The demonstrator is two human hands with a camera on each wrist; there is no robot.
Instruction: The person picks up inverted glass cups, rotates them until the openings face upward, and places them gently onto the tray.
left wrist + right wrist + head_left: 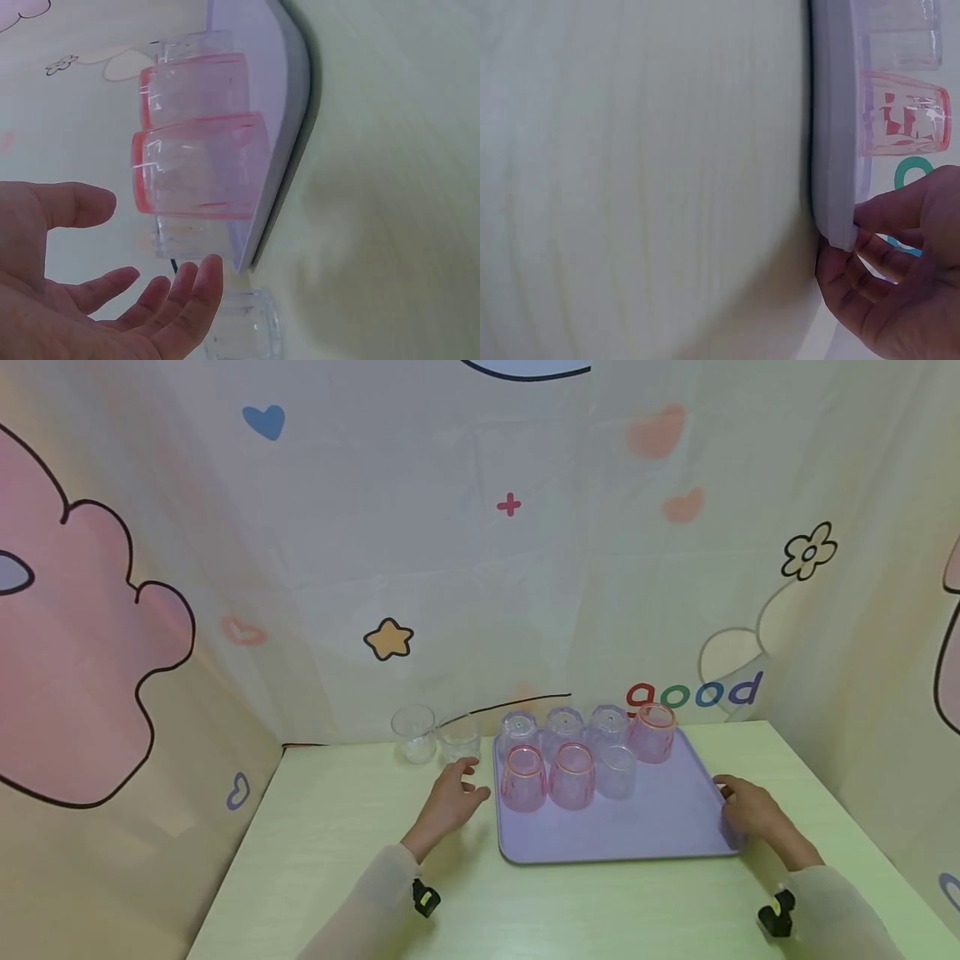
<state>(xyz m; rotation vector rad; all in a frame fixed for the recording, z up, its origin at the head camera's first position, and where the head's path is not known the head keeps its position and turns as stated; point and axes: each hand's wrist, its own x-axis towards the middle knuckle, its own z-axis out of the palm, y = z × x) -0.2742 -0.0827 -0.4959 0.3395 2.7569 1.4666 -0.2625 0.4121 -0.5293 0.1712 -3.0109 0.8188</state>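
Observation:
A lilac tray (660, 831) lies on the table and carries several glasses in two rows. Pink glasses (573, 777) and a clear glass (617, 772) make up its front row; clear glasses (564, 733) and another pink glass (654, 733) stand behind. My right hand (753, 810) pinches the tray's right edge, thumb on the rim (844, 187) and fingers curled beneath it. To the left of the tray, my left hand (450, 800) has its fingers spread and holds nothing. Just beyond its fingertips stands a clear glass (459, 739) on the table, beside a second clear glass (415, 735).
The pale wooden table (322, 843) extends left and in front of the tray. A printed curtain (450, 552) with hearts, a star and lettering hangs along the table's back edge and at both sides.

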